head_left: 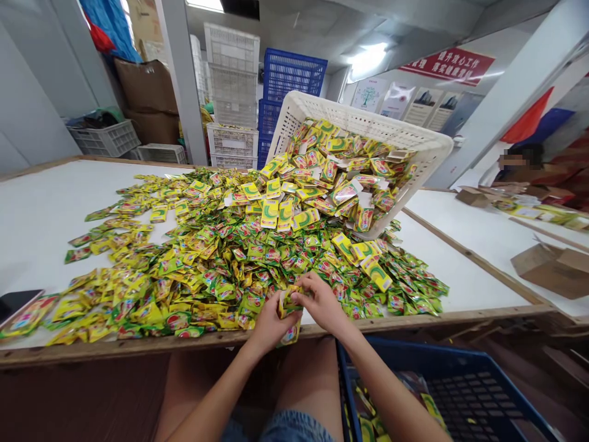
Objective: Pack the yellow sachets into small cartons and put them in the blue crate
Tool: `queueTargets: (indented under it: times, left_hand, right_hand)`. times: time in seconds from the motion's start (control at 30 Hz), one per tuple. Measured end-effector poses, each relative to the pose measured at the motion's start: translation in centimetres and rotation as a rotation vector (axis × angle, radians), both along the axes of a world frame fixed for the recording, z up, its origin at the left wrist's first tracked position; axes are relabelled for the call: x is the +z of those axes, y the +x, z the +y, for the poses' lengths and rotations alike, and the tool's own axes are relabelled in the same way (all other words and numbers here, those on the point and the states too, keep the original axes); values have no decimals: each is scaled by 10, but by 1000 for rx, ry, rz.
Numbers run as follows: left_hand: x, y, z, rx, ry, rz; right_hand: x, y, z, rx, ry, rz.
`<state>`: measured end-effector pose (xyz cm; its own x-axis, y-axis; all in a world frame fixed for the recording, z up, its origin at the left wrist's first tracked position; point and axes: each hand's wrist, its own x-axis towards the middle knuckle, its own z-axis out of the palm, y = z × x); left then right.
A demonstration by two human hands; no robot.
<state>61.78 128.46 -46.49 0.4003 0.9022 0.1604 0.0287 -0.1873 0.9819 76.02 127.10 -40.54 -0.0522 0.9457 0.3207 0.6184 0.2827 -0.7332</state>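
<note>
My left hand (269, 322) is wrapped round a small yellow box (291, 333) at the table's front edge. The fingers of my right hand (324, 304) are closed on a small green and yellow sachet (289, 301) at the top of that box. How far the sachet sits inside the box cannot be made out. Just beyond both hands spreads a heap of sachets (202, 264) in green and yellow foil. Several small yellow boxes (277, 213) lie on and above the heap, spilling from a tilted white plastic basket (427, 144).
Below the table at right stands a blue crate (460, 362) with yellow boxes inside. A dark phone-like object (18, 304) lies far left. Wooden strips edge the white table (37, 202). Stacked crates (232, 80) stand behind, and another person (519, 166) is at far right near cardboard boxes (552, 267).
</note>
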Motion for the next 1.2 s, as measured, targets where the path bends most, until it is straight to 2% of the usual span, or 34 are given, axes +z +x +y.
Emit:
queueTargets:
  times: [0.1, 0.2, 0.43, 0.53, 0.7, 0.83, 0.97, 1.07, 1.2]
  left_hand:
    - [-8, 1, 4, -104, -73, -106]
    - [-12, 3, 4, -103, -69, -154]
    - [17, 7, 17, 22, 122, -127]
    - [14, 6, 21, 28, 117, -130]
    - [-8, 3, 19, -80, -6, -226]
    - [-17, 3, 21, -156, -115, -267]
    - [-17, 2, 25, -202, -69, -230]
    - [-15, -2, 22, -139, -40, -222]
    - [-18, -9, 8, 1, -91, -293]
  right_hand:
    - [-4, -5, 0, 36, 23, -126]
    - [-5, -8, -3, 44, 25, -235]
    - [12, -16, -4, -78, 191, -441]
    - [6, -16, -3, -58, 198, -416]
    - [-8, -12, -6, 51, 139, -401]
    - [-7, -12, -14, 60, 138, -340]
    - [-5, -15, -18, 62, 131, -310]
    - [-12, -16, -17, 86, 105, -279]
    - [-32, -12, -17, 22, 68, -4]
